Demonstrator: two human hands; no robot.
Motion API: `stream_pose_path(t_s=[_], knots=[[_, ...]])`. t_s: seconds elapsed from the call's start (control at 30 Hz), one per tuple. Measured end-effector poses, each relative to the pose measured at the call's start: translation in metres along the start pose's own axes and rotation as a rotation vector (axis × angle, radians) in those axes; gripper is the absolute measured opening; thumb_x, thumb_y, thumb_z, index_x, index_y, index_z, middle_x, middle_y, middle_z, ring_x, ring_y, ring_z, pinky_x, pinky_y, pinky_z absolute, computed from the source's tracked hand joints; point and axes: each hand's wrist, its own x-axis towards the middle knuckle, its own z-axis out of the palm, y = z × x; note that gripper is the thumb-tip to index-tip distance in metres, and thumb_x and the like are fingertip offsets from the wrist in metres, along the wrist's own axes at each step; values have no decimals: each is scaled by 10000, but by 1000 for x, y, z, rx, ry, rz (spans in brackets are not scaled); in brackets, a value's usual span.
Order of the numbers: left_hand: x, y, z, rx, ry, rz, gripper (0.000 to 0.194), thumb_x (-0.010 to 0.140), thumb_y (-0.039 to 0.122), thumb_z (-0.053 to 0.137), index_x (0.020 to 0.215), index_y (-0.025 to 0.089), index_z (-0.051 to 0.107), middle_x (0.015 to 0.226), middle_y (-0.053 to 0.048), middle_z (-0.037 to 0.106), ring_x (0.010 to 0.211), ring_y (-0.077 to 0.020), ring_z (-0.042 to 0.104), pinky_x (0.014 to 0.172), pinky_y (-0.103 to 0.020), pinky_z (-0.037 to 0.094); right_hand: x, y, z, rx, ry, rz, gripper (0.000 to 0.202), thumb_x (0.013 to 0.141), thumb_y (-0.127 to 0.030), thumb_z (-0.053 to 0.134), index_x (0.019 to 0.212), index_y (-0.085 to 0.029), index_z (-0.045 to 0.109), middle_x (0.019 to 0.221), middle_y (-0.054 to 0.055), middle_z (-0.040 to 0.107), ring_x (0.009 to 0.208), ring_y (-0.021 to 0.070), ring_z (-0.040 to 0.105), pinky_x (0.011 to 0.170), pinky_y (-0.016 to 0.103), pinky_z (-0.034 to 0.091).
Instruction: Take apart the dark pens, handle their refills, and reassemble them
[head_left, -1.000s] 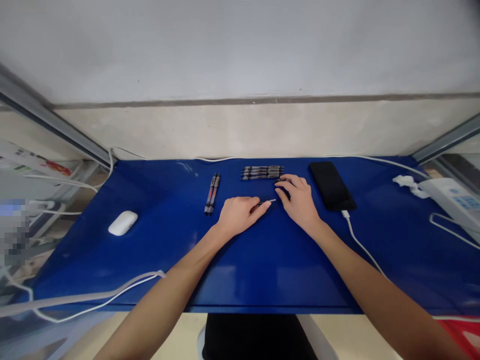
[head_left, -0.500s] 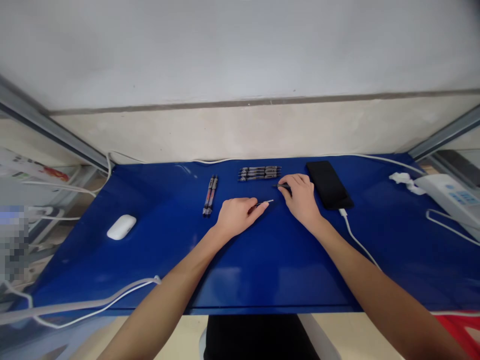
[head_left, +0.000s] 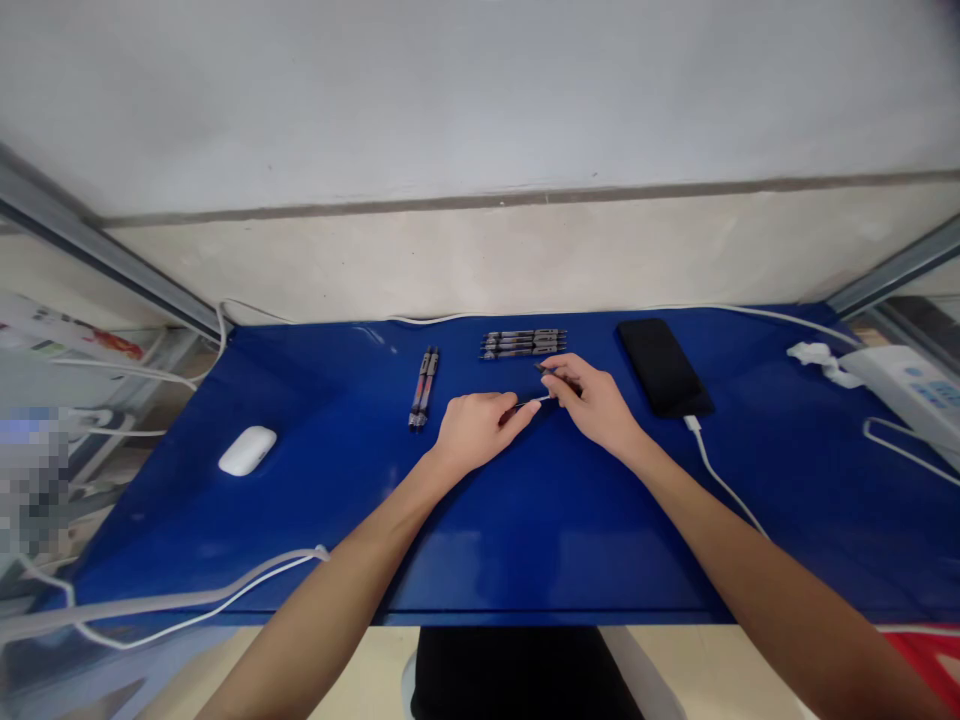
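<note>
My left hand (head_left: 478, 430) rests low over the blue table, its thumb and fingers pinching a thin, pale pen refill (head_left: 537, 399) that points right. Just to the right, my right hand (head_left: 594, 402) is closed on a dark pen part (head_left: 543, 367), its tip showing past the fingers. The fingertips of my right hand are close to the free end of the refill; whether they touch it I cannot tell. Behind my hands several pens (head_left: 523, 344) lie side by side in a row. Two more pens (head_left: 424, 388) lie together beyond my left hand.
A black phone (head_left: 664, 367) with a white charging cable (head_left: 711, 465) lies on the right of the blue table (head_left: 517, 560). At far right is a white power strip (head_left: 911, 390). A white earbud case (head_left: 247, 451) and loose cables (head_left: 202, 603) are on the left.
My right hand has moved left with the dark pen part, up to the end of the refill. My left hand has stayed nearly in place, still pinching the refill.
</note>
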Motion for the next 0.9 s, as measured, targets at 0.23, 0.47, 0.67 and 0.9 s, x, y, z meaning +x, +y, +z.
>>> stream_pose_path(t_s=[0.23,0.47,0.67,0.9], knots=[[-1,0,0,9,9,-49,618,1018,630,351,623,191,534,597,-23,594,535,-139,505,544,-283,233,2,-4,1,546,167,169,269,761,-402,851,969,-255,767,798,8,675,686,147,582,712,339,533],[1,-2,2,-8,121,-202,617,1013,627,357,602,194,510,567,-21,588,511,-136,486,533,-283,217,0,-13,3,737,15,207,347,876,-551,714,913,-207,685,980,75,740,887,204,721,903,419,591],[1,-2,2,-13,137,-224,620,1012,626,362,594,195,519,565,-26,595,511,-139,489,528,-287,206,-5,-15,7,740,-27,174,305,887,-516,719,943,-222,661,957,62,758,897,210,741,899,426,607],[1,-2,2,3,107,-209,623,1010,632,355,601,197,531,572,-31,607,515,-145,502,528,-286,206,-5,-16,11,708,28,150,287,887,-504,719,971,-234,670,1117,76,739,1056,231,714,927,438,609]])
